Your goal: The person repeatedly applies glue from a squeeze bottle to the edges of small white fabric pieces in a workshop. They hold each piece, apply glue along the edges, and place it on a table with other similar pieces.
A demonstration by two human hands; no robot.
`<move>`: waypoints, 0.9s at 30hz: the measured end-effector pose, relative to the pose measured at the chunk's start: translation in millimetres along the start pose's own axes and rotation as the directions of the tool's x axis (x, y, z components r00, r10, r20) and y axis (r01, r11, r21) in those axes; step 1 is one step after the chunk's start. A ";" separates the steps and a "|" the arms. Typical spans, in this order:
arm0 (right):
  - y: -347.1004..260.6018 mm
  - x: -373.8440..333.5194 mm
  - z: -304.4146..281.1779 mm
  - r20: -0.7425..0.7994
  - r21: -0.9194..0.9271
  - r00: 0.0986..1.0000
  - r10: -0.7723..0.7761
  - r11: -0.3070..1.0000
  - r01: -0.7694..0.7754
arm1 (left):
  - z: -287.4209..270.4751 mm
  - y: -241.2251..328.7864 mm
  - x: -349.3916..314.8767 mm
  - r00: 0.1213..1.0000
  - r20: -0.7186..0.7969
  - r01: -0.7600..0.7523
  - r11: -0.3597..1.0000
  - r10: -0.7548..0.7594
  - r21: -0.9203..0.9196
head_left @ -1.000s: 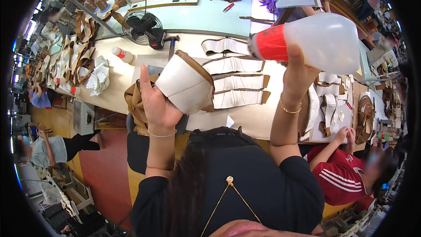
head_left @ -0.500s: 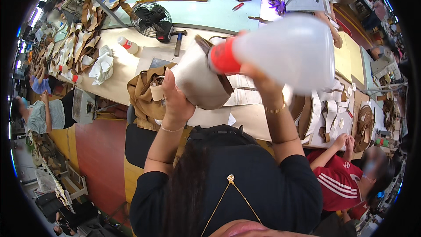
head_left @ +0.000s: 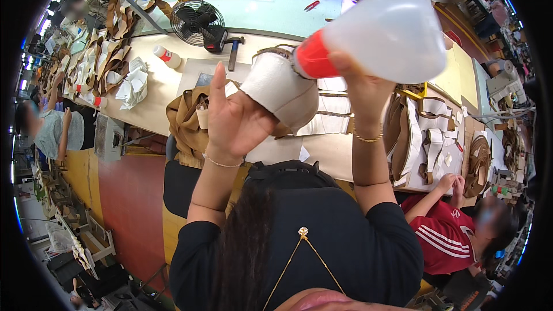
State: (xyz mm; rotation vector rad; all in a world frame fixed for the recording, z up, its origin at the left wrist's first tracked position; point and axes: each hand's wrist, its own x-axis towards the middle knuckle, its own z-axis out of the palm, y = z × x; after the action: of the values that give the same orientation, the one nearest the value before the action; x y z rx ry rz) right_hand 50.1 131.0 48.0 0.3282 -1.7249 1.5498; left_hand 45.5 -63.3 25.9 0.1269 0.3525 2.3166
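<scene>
While the left hand [head_left: 233, 122] holds white material [head_left: 282, 89] and the right hand [head_left: 366, 86] a bottle [head_left: 391, 34], a laden table [head_left: 331, 154] borders red-and-yellow flooring [head_left: 129, 207].

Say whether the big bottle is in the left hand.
No: the right hand grips the big bottle, while the left hand holds the white piece.

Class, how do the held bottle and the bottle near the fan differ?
The held bottle is in the right hand; the table bottle rests on the worktable. The held bottle appears larger in this view than the table bottle. The held bottle's narrow end is red; the table bottle has red between white parts. Both are pale with red.
</scene>
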 end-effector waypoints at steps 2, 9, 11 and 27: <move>0.6 -9.4 13.2 -0.013 0.122 0.990 0.139 0.983 -0.137 | 4.7 -6.7 5.4 0.998 0.060 -0.007 0.999 0.010 -0.053; 11.8 -9.9 -2.6 0.162 -0.076 0.956 0.243 0.969 -0.233 | 3.1 -6.7 6.3 0.997 0.060 -0.052 0.998 0.054 -0.040; 16.8 -12.5 -0.6 0.156 -0.055 0.976 0.150 0.988 -0.143 | 3.2 -6.9 6.9 0.997 0.068 -0.032 0.998 0.036 -0.057; 40.9 -13.4 -33.0 -0.058 -0.094 0.995 0.077 0.992 -0.082 | -8.5 -1.9 4.2 0.986 0.166 -0.006 0.998 0.017 -0.068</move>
State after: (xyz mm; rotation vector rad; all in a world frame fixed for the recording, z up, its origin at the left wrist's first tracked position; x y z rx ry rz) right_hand 44.7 166.7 7.6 0.1689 -1.7826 1.5119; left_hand 42.2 -60.8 17.2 0.2876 0.1896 2.3072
